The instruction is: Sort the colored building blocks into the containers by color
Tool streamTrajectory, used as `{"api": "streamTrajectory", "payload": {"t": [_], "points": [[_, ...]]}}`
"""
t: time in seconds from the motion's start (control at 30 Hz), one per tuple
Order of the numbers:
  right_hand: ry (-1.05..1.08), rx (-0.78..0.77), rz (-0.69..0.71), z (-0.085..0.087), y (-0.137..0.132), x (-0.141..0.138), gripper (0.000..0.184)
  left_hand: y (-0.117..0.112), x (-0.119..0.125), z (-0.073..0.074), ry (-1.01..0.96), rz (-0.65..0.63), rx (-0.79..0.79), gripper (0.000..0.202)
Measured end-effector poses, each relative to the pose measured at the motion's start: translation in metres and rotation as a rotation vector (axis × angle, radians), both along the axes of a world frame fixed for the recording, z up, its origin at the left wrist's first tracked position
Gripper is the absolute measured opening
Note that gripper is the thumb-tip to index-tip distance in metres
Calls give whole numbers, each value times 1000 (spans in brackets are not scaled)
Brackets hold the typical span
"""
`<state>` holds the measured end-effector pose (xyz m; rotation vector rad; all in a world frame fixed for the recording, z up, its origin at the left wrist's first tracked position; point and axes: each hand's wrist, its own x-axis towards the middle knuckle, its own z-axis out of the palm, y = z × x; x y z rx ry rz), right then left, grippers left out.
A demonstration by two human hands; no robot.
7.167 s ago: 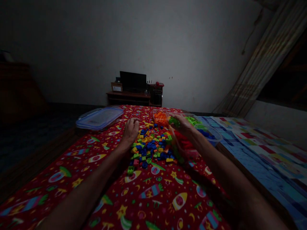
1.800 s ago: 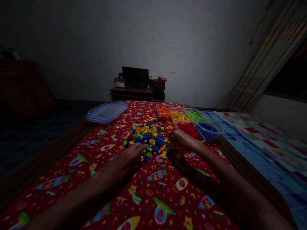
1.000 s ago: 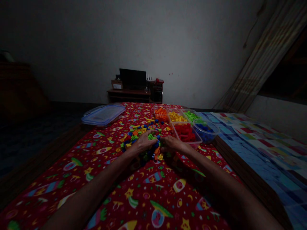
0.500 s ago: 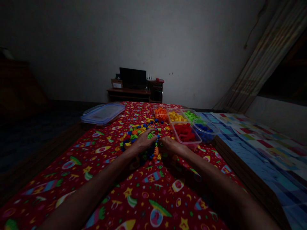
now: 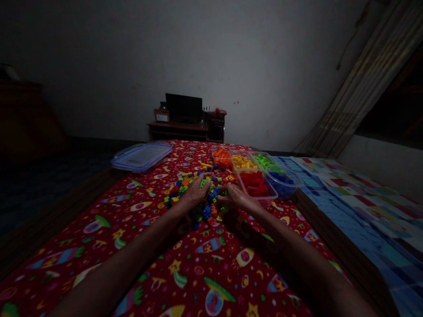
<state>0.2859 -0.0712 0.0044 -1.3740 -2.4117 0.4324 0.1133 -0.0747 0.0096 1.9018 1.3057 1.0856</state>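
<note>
Filling the background, a pale wall stands above everything else. Before it stretches the worktop, spread with a red cloth printed with rockets and stars, while checked bedding lies along the right side. A patterned curtain slants down at the right, and a dark screen sits on a low stand by the wall. On the worktop's far left rest clear lids with blue edging. Far right, clear containers hold orange, yellow, green and red blocks, with a round tub of blue ones beside the red container. Nearer the middle, a mixed pile of blocks lies loose on the cloth. The left hand is over the pile, its fingers curled around light-green blocks. The right hand is at the pile's right edge, fingers bent with a narrow gap; whether they grip a block, I cannot tell.
</note>
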Motion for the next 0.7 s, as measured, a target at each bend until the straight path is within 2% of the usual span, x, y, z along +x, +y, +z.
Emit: {"api": "streamTrajectory", "payload": {"t": [0.17, 0.23, 0.33, 0.4, 0.57, 0.63, 0.7], "points": [[-186, 112, -2, -1, 4, -17, 12, 4, -3, 1, 50, 16, 27, 44], [-168, 52, 0, -2, 10, -19, 10, 4, -5, -1, 50, 7, 25, 44], [-52, -141, -72, -2, 17, -15, 10, 4, -6, -4, 37, 7, 1, 45], [129, -269, -122, -3, 17, -10, 16, 3, -4, -6, 12, 49, 29, 45], [913, -634, -88, -9, 6, -11, 19, -2, 15, -11, -138, 170, 154, 39], [1109, -765, -104, -10, 0, -17, 20, -4, 22, -15, -176, 171, 165, 35], [1200, -836, -127, -10, -4, -23, 23, -5, 26, -20, -193, 152, 164, 33]]}}
